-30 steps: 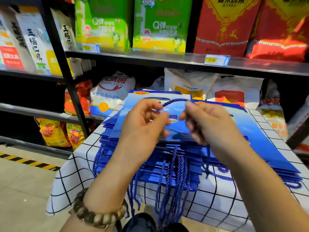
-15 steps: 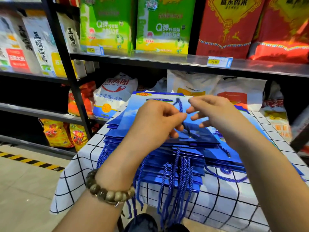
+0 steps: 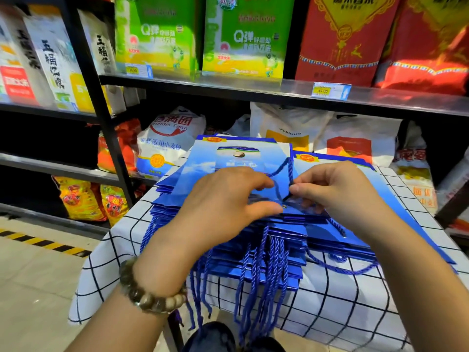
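Head view: the blue rope handle (image 3: 288,171) is pinched in the closed grip of both left hand (image 3: 228,201) and right hand (image 3: 337,194), apparently for threading through the top gift bag (image 3: 236,158), which lies stacked on the checked tabletop (image 3: 355,301).

Green packs (image 3: 245,39) on metal shelf (image 3: 228,86)

Left hand (image 3: 223,199) and right hand (image 3: 337,196) at a blue cord (image 3: 285,168) atop piled blue bags (image 3: 228,158)

surface: table (image 3: 380,334) | cover: checked cloth (image 3: 119,255) (white, black grid) | load: blue paper bags (image 3: 330,240), stacked flat
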{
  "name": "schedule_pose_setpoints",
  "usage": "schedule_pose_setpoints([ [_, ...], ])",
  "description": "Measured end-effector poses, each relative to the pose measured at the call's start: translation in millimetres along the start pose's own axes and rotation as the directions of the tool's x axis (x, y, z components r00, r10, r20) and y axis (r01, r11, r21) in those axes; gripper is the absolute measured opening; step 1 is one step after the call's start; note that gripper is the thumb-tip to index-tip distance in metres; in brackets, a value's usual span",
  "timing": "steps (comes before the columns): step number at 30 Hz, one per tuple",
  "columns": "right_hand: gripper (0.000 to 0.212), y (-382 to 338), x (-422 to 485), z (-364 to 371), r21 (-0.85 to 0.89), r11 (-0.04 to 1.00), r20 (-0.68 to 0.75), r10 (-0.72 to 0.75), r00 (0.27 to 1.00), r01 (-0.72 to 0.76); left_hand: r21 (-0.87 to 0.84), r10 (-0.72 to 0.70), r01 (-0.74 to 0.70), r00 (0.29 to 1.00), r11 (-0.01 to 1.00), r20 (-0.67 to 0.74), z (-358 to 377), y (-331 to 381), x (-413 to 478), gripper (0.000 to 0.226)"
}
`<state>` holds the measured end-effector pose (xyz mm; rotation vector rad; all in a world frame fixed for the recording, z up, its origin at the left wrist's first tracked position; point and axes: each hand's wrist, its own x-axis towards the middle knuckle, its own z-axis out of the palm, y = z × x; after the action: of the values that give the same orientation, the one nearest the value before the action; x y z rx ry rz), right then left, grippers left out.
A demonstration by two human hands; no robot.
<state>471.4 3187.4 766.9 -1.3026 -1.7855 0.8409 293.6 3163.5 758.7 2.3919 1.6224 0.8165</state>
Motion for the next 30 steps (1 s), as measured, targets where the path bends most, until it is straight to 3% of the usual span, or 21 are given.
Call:
schedule_pose_setpoints([
  [9,0.023,5.2,4.1,0.9,-0.194,0.98,0.106,-0.035,0.994,0.055,0.248,0.293,-0.274,0.955,0.929,-0.043,3.1,-12.8,-3.2,0.031],
  [15,0.021,2.1,2.9,4.9,-0.361,0.92,0.157,-0.1,0.982,0.152,0.364,0.467,-0.367,0.85,0.856,-0.243,15.7,-16.4,0.0,0.025],
  [17,0.012,3.1,-0.1,4.7,-0.329,0.929,0.203,-0.105,0.974,0.169,0.357,0.452,-0.341,0.84,0.87,-0.301,16.8,-18.7,3.6,0.01],
  [19,0.019,7.0,-1.8,4.9,-0.357,0.916,0.226,-0.105,0.968,0.183,0.344,0.403,-0.291,0.857,0.893,-0.321,15.6,-18.0,6.1,0.004],
  [25,0.025,11.5,-1.5,11.6,-0.429,0.88,0.108,-0.172,0.979,0.202,0.255,0.182,-0.127,0.962,0.959,-0.206,22.5,-3.8,-0.6,0.039],
  [30,0.023,10.6,-2.8,14.0,-0.43,0.881,0.077,-0.182,0.98,0.197,0.277,0.026,0.01,0.991,0.961,-0.128,19.9,5.0,1.2,0.053],
])
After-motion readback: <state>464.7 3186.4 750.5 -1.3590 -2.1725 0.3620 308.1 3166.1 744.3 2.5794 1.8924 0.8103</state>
